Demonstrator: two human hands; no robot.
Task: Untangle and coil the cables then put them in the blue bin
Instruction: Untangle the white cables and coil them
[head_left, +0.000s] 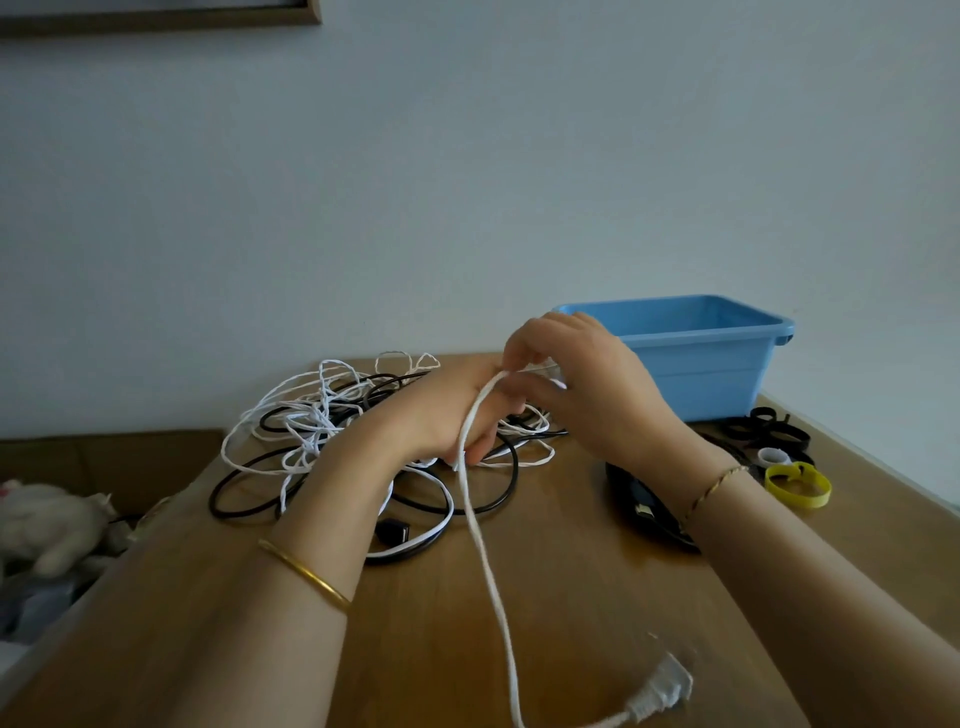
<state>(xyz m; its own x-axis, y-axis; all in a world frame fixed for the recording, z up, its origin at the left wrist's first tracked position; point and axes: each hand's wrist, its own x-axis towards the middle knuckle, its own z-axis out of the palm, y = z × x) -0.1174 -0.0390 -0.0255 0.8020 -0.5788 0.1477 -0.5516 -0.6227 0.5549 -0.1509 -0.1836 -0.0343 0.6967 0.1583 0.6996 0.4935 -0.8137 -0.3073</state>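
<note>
A tangle of black and white cables (322, 436) lies on the wooden table (571, 597) behind my hands. My left hand (447, 415) grips a thick white cable (483, 551) with curled fingers. That cable runs over the hand and down toward me, ending in a white plug (660, 691) at the near edge. My right hand (576, 379) pinches the same white cable at the top of my left hand. The blue bin (711, 358) stands at the back right, and nothing shows inside it from here.
Black hook-and-loop straps (769, 431), a white ring (774, 457) and a yellow strap loop (797, 486) lie right of my right wrist. A coiled black cable (644, 509) lies under my right forearm. A soft white toy (47, 519) sits in a box left of the table.
</note>
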